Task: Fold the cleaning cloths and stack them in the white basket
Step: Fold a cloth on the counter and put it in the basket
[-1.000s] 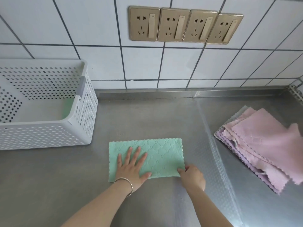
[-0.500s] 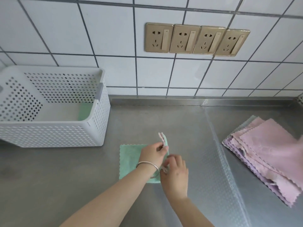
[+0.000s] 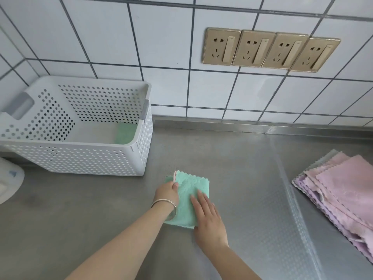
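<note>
The folded mint-green scalloped microfibre cloth [image 3: 190, 196] lies on the steel counter [image 3: 242, 168] directly under both hands, its long axis running away from the person. The left hand [image 3: 166, 191] pinches its far-left edge with curled fingers; the right hand [image 3: 207, 215] presses flat on it, fingers straight. The white perforated plastic basket [image 3: 80, 158] stands up and left of the left fingers, nearer that hand, with bare counter between. The pile of pink cloths [image 3: 341, 188] lies well right.

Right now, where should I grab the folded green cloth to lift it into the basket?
Probably pinch the green cloth at its left edge, where the left hand already grips; the layers meet there, and that side faces the white basket.
</note>
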